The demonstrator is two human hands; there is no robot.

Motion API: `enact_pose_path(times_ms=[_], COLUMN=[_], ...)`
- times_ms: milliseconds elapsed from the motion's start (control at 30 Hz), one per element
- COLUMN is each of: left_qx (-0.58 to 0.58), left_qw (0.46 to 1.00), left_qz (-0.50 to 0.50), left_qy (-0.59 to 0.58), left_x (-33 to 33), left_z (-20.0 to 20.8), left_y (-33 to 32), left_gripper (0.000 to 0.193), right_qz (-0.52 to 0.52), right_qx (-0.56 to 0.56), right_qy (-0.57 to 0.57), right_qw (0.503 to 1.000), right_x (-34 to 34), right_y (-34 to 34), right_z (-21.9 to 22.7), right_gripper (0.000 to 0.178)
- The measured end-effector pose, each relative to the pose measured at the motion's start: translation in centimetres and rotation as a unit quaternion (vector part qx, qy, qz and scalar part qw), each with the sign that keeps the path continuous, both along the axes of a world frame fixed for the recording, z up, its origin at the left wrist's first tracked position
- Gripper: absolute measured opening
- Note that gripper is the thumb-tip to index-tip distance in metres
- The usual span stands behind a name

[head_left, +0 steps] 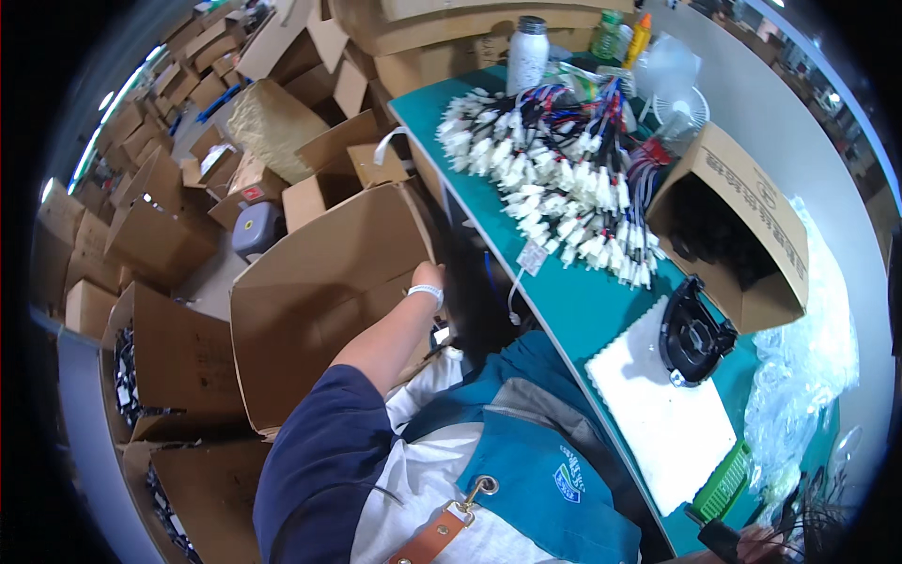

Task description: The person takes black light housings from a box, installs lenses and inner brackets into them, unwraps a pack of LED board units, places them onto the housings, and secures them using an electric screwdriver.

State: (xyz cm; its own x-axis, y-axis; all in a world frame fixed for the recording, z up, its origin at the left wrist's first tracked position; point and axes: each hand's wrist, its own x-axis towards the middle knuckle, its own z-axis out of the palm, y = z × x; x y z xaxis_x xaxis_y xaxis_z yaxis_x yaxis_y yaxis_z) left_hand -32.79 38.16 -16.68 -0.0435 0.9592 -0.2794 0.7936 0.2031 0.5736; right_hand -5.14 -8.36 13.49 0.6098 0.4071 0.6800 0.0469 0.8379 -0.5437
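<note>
My left hand [429, 275], with a white band at the wrist, reaches to the edge of a large open cardboard box [319, 291] beside the table. Its fingers are mostly hidden, so any grip does not show. At the lower right rim a small part of my right hand [759, 543] appears next to a dark object [720, 540] whose kind I cannot make out. Nearby, a green slotted plastic tray [723, 481] touches the corner of a white foam sheet [662, 414]. A curved black plastic housing [695, 334] lies on that sheet's far end.
Wire harnesses with white connectors [554, 179] cover the far part of the green table [554, 310]. A tilted carton [752, 179] holds dark parts. Clear plastic bags [808, 367] lie along the right. Cartons with parts [188, 367] crowd the left, near a grey stool [257, 230].
</note>
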Motion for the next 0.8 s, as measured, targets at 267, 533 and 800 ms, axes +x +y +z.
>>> enact_pose_path(times_ms=[267, 533, 800], left_qx=[-0.012, 0.337, 0.388], left_qw=[0.819, 0.812, 0.577], left_qz=[0.085, 0.162, -0.699], left_qy=[-0.567, -0.447, -0.170], left_x=[7.3, 4.8, 15.7], left_z=[-7.1, 9.5, 30.0], left_y=[1.3, -1.4, -21.7], left_gripper=[0.028, 0.033, 0.050], right_qz=[-0.118, -0.224, -0.352], right_qx=[-0.031, -0.046, -0.026], right_qy=[-0.006, -0.044, -0.040], right_qw=[0.992, 0.972, 0.935], right_x=[-1.0, -3.2, 0.5], right_y=[-5.4, -11.9, -9.5], right_z=[1.5, 3.2, 1.1], right_gripper=[0.053, 0.057, 0.064])
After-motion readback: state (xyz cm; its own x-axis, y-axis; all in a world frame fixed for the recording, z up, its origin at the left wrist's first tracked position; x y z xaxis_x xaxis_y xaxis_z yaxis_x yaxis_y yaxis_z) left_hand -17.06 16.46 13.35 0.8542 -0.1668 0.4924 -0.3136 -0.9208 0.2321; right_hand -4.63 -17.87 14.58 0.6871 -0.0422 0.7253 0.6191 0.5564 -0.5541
